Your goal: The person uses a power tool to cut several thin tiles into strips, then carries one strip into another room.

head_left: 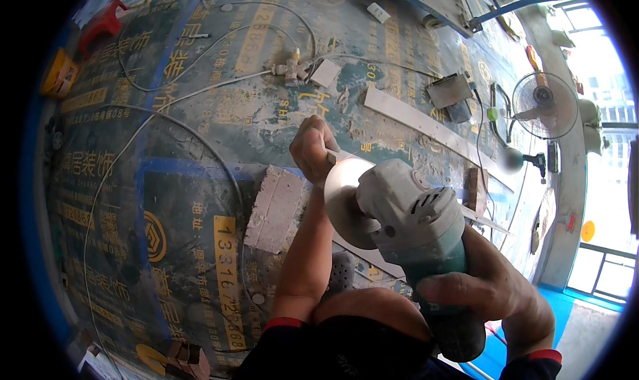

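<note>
My right hand (482, 283) grips the green body of a dusty angle grinder (409, 207), whose disc (336, 200) looks pale, with a bright glow at its upper edge. My left hand (313, 147) is closed on the end of a pale strip (381, 259), just left of the disc; the grinder hides much of that strip, and the disc meets it near my fingers or very close to it. A pinkish block (273, 210) lies below my left hand, beside my forearm. Part of a grey perforated shoe (339, 270) shows under the grinder.
Cables cross the printed floor covering (173, 247) around a plug connector (291, 71). A long board (419, 123), a metal box (449, 88), a standing fan (542, 103) and a scaffold (452, 10) are ahead and right. A red stool (100, 23) and yellow bucket (60, 73) stand left.
</note>
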`<act>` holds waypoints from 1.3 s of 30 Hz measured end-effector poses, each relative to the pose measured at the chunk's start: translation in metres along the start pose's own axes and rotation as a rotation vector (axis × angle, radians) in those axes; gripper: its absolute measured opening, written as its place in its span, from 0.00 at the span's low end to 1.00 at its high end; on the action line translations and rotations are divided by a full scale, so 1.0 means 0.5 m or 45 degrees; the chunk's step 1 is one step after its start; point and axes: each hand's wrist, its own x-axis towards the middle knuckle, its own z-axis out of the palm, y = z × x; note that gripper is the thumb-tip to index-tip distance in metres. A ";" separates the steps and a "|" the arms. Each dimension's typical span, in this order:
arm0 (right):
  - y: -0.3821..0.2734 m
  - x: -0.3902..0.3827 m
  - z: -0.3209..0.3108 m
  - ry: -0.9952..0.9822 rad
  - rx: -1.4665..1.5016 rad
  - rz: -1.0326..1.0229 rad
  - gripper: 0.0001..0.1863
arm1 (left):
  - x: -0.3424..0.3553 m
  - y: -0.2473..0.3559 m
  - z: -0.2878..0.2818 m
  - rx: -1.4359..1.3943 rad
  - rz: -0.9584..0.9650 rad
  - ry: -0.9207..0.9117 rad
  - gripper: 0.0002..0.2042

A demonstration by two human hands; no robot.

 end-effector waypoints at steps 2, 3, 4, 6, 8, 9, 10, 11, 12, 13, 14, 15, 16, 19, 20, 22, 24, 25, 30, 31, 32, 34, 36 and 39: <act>0.001 -0.003 -0.013 0.034 -0.058 0.077 0.39 | -0.002 -0.005 -0.001 0.039 0.067 0.018 0.11; 0.003 -0.004 -0.018 0.037 -0.060 0.079 0.39 | -0.003 -0.005 -0.012 0.025 0.029 -0.115 0.10; 0.007 -0.006 -0.020 0.047 -0.023 0.098 0.39 | 0.001 -0.002 -0.019 0.013 -0.007 -0.251 0.10; 0.008 -0.005 -0.020 0.058 0.014 0.117 0.39 | 0.007 0.001 -0.014 0.012 0.001 -0.216 0.10; 0.005 0.002 -0.012 0.029 -0.008 0.056 0.39 | 0.002 -0.001 -0.010 0.017 0.004 -0.188 0.11; 0.002 0.005 -0.011 0.027 -0.006 0.059 0.39 | -0.004 -0.007 0.000 0.021 0.055 -0.059 0.12; -0.003 0.007 -0.014 0.018 -0.036 0.062 0.39 | -0.002 -0.006 0.005 0.020 0.080 0.006 0.12; -0.006 0.008 -0.016 0.009 -0.066 0.065 0.39 | 0.000 -0.003 0.009 0.019 0.105 0.071 0.13; -0.006 0.006 -0.020 0.011 -0.066 0.066 0.39 | 0.001 0.003 0.004 0.026 0.044 -0.011 0.13; -0.005 0.003 -0.026 0.034 -0.101 0.108 0.39 | 0.006 0.007 0.001 0.035 -0.015 -0.091 0.13; -0.004 0.000 -0.030 0.058 -0.137 0.150 0.40 | 0.003 0.005 0.004 0.037 -0.015 -0.089 0.13; -0.004 -0.001 -0.032 0.058 -0.139 0.150 0.40 | -0.003 0.001 0.009 0.029 -0.014 -0.036 0.14; -0.002 -0.002 -0.031 0.049 -0.123 0.139 0.39 | -0.006 -0.003 0.009 0.027 -0.012 -0.011 0.15; -0.014 0.005 -0.013 0.032 -0.067 0.094 0.39 | -0.011 -0.011 0.007 -0.074 -0.082 0.068 0.15; -0.018 0.008 -0.008 0.027 -0.029 0.062 0.38 | -0.009 -0.009 0.008 -0.110 -0.109 0.085 0.15; -0.012 0.012 -0.014 0.020 -0.053 0.054 0.38 | -0.007 -0.005 0.008 -0.064 -0.016 0.046 0.14; -0.012 0.008 -0.019 0.011 -0.081 0.045 0.39 | -0.014 -0.012 0.013 -0.003 -0.006 0.065 0.13; -0.012 0.004 -0.023 0.037 -0.087 0.105 0.38 | -0.012 -0.010 0.012 0.018 -0.015 0.083 0.12; -0.017 0.005 -0.011 0.066 -0.053 0.097 0.37 | 0.011 0.011 -0.005 0.051 -0.028 -0.074 0.12; -0.017 0.011 -0.013 0.031 -0.090 0.075 0.37 | 0.009 0.011 -0.003 0.040 -0.030 -0.074 0.12; -0.016 0.014 -0.015 -0.004 -0.127 0.053 0.37 | 0.006 0.011 -0.001 0.028 -0.032 -0.074 0.13; -0.010 0.010 -0.017 0.021 -0.126 0.069 0.37 | -0.001 0.005 -0.002 0.067 -0.012 -0.081 0.12; -0.007 0.005 -0.015 0.041 -0.126 0.087 0.38 | -0.002 -0.006 -0.007 0.034 0.022 -0.102 0.12; -0.003 -0.002 -0.013 0.242 -0.141 0.236 0.45 | 0.000 -0.009 -0.023 0.030 0.069 -0.193 0.12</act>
